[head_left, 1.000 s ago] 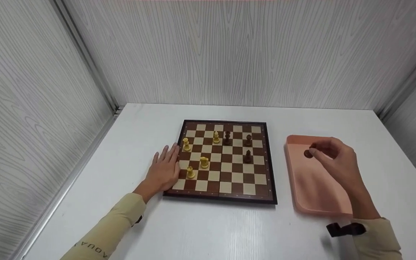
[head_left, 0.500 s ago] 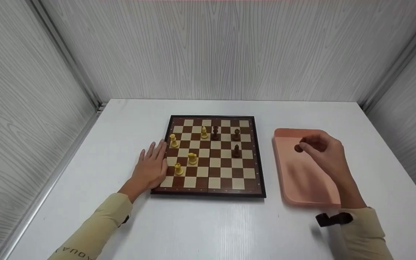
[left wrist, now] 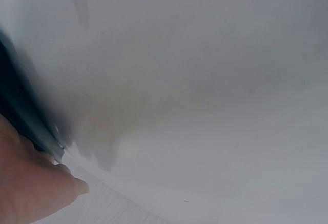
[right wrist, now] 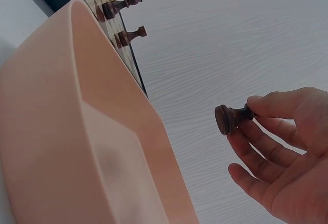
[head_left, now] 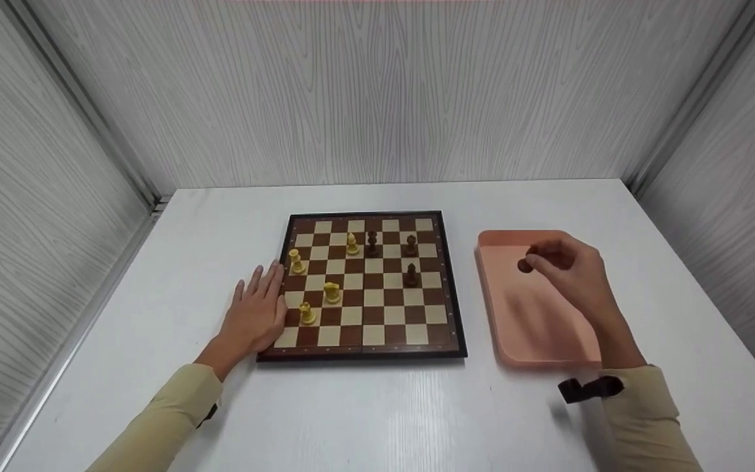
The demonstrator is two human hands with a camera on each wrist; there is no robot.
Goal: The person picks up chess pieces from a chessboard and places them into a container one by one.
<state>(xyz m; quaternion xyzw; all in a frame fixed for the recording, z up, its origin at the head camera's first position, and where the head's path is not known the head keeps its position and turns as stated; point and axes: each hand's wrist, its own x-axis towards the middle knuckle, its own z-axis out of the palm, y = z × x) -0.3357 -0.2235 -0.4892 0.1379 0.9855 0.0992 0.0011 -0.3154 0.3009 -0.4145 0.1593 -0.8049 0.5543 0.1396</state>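
My right hand [head_left: 574,282] pinches a dark brown chess piece [right wrist: 233,117] between thumb and fingers, above the pink tray [head_left: 487,301]. In the right wrist view the piece lies sideways, its round base facing the tray side; the fingers hide its top. My left hand [head_left: 253,318] rests with straight fingers along the left edge of the chessboard [head_left: 394,314]. Yellow pieces, among them a knight [head_left: 331,292], stand on the board's left half. A tall dark piece [head_left: 372,244] and two shorter dark pieces stand from the middle to the right.
The white table [head_left: 377,413] carries the board in its middle and the tray to the right. Wood-grain panels [head_left: 377,98] close off the back and both sides. A dark strap [head_left: 590,389] sits at my right cuff.
The head view has swung right, so everything sits farther left in it. Both hands keep their places by the board and over the tray; the pieces on the board stay where they were.
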